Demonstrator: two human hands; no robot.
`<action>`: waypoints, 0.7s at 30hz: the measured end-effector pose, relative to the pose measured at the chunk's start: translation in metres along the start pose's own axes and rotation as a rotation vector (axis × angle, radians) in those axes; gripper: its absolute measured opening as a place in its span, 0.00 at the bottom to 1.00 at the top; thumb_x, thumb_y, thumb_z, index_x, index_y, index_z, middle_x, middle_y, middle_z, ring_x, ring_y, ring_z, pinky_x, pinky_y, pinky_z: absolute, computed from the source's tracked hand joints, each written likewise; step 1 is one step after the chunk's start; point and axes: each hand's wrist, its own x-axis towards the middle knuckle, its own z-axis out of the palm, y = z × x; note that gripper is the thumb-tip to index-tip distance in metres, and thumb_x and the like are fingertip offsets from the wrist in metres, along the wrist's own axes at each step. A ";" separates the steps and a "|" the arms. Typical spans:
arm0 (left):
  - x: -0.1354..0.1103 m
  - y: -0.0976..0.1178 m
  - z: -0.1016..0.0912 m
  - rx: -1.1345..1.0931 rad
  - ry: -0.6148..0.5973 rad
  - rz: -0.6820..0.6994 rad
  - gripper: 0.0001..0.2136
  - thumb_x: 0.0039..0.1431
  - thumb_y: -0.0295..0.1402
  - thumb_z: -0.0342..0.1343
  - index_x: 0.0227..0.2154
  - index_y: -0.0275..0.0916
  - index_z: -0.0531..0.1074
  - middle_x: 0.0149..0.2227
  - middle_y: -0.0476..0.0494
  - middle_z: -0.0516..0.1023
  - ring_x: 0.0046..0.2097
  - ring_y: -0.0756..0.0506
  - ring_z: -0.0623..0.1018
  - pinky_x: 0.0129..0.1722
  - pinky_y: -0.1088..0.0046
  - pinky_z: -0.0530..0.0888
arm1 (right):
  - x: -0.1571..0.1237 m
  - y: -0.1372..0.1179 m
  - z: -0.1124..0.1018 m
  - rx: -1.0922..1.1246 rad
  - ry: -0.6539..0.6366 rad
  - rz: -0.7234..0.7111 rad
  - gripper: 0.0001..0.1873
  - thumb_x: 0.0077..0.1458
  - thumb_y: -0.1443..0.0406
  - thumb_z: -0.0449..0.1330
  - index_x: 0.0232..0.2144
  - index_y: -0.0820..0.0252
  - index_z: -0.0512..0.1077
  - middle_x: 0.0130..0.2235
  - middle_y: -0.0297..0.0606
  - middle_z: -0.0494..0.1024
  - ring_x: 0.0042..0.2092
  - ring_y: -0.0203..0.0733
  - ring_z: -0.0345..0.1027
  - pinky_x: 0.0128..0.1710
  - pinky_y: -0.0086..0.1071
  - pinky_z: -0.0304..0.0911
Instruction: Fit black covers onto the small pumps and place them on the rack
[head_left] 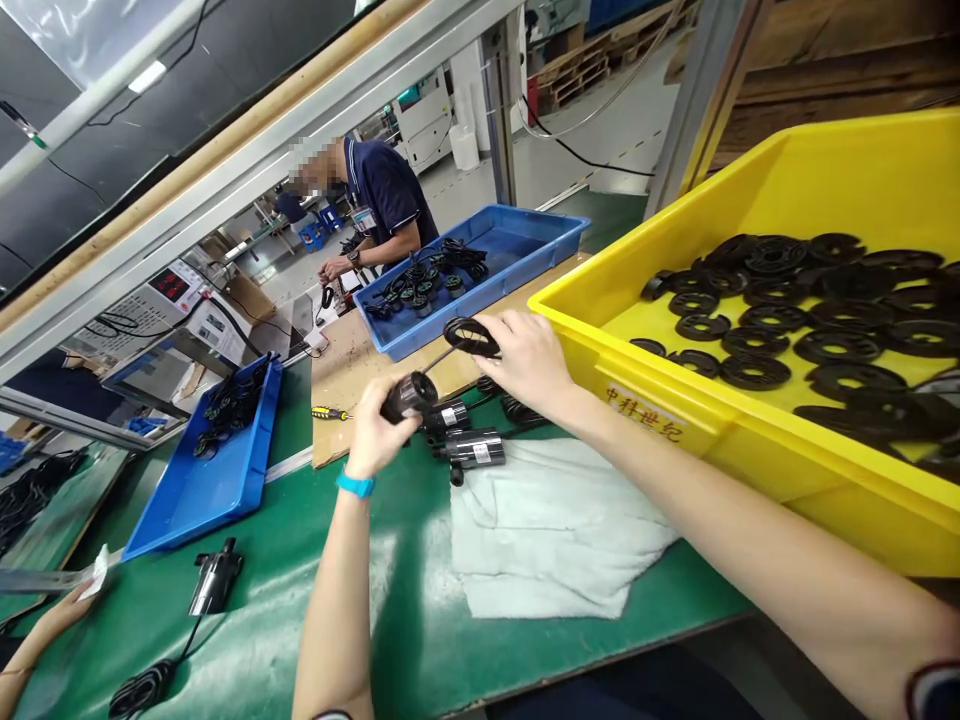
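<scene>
My left hand (375, 430) is closed around a black cylindrical pump (414, 396), held above the green bench with its round end turned toward the right. A cable runs from that end to a coiled black cable (471, 337), which my right hand (529, 362) grips near the yellow bin's corner. Just beyond and below my left hand lie two more black pumps with white labels, the nearer pump (478, 450) resting at the edge of a white cloth (555, 540). Further cable coils are partly hidden under my right forearm.
A yellow bin (637, 370) with several black ring-shaped parts stands on the right. Blue trays (555, 228) (217, 500) hold cabled parts. A screwdriver (330, 413) lies on the board. Another pump (216, 580) sits at left, near another person's hand (64, 608). A person (386, 195) works opposite.
</scene>
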 end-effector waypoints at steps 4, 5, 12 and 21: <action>0.051 -0.037 0.017 0.139 -0.097 0.015 0.27 0.47 0.21 0.62 0.53 0.38 0.72 0.53 0.39 0.76 0.55 0.39 0.75 0.59 0.59 0.71 | 0.037 0.011 0.034 -0.182 -0.197 0.030 0.22 0.62 0.66 0.59 0.57 0.70 0.66 0.49 0.55 0.73 0.50 0.57 0.66 0.49 0.43 0.57; 0.059 -0.045 0.024 0.146 -0.130 0.012 0.27 0.46 0.21 0.63 0.53 0.37 0.73 0.52 0.38 0.77 0.54 0.39 0.76 0.58 0.59 0.72 | 0.042 0.015 0.041 -0.201 -0.242 0.026 0.20 0.63 0.68 0.58 0.56 0.72 0.66 0.50 0.56 0.73 0.51 0.57 0.66 0.49 0.43 0.58; 0.081 -0.076 0.060 0.130 -0.363 0.042 0.27 0.41 0.23 0.68 0.49 0.37 0.78 0.46 0.41 0.80 0.48 0.38 0.80 0.54 0.58 0.76 | 0.040 0.034 0.061 -0.250 -0.396 0.081 0.11 0.63 0.63 0.62 0.45 0.65 0.74 0.48 0.43 0.76 0.51 0.47 0.71 0.52 0.45 0.66; 0.031 -0.032 0.043 0.185 -0.112 -0.068 0.20 0.58 0.29 0.62 0.54 0.35 0.74 0.57 0.34 0.74 0.61 0.39 0.73 0.65 0.59 0.68 | -0.019 -0.009 0.019 0.118 -0.302 -0.119 0.19 0.60 0.68 0.51 0.48 0.65 0.77 0.52 0.57 0.76 0.56 0.53 0.67 0.59 0.50 0.62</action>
